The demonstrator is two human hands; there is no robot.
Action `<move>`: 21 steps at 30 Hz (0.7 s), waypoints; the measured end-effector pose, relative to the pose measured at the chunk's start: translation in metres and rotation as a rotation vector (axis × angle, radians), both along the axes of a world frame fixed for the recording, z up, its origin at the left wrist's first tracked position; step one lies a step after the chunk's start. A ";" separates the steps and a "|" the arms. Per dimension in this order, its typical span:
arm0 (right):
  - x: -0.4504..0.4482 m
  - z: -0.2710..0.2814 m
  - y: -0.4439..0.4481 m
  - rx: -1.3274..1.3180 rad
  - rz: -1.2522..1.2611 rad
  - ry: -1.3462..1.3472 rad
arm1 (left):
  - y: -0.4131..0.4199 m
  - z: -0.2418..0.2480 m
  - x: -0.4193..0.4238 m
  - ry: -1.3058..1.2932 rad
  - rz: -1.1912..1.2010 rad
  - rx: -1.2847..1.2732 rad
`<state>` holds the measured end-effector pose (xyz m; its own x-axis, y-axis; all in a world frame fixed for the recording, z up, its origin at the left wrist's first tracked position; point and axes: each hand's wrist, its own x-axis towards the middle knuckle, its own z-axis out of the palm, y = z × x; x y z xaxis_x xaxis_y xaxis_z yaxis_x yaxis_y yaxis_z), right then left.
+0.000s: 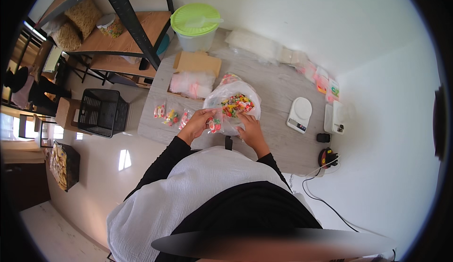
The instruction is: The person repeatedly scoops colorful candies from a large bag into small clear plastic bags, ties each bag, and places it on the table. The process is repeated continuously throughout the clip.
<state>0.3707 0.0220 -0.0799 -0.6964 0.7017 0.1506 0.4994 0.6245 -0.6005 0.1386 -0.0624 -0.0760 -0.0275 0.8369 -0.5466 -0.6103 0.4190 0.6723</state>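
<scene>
My left hand grips a small clear plastic bag with wrapped candies in its lower part. Close to its right, my right hand reaches over the near edge of a large open plastic bag, its fingertips at the colourful wrapped candies inside; whether it holds any cannot be told. Left of my left hand, several small filled candy bags lie in a row on the grey wood-look table. Behind them, a cardboard box holds a stack of clear plastic bags.
A white digital kitchen scale sits to the right, near a white tray and a cable reel. At the back stands a green-lidded tub. A black plastic basket and shelving are at the left; a person is beyond.
</scene>
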 end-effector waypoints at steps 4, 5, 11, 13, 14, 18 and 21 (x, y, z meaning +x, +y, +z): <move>-0.002 -0.003 -0.003 -0.039 0.037 -0.183 | 0.002 -0.010 -0.003 -0.010 0.028 -0.019; -0.001 -0.002 -0.002 -0.030 0.044 -0.184 | 0.002 -0.013 -0.003 -0.014 0.035 -0.014; 0.013 -0.008 -0.001 -0.078 0.070 -0.391 | -0.004 -0.014 0.009 -0.051 0.002 -0.018; 0.017 -0.009 -0.002 -0.085 0.078 -0.412 | -0.005 -0.021 0.012 -0.067 -0.002 -0.028; 0.019 -0.009 -0.003 -0.098 0.077 -0.408 | -0.006 -0.025 0.014 -0.069 0.002 -0.041; 0.015 -0.001 0.008 -0.287 -0.017 -0.132 | -0.003 -0.023 0.022 -0.071 -0.028 -0.051; 0.002 0.005 0.021 -0.195 -0.035 0.000 | -0.002 -0.035 0.027 -0.079 -0.026 -0.033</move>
<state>0.3723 0.0430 -0.0749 -0.6711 0.7413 0.0095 0.5189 0.4789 -0.7081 0.1660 -0.0642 -0.1112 0.0383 0.8185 -0.5732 -0.6498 0.4562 0.6080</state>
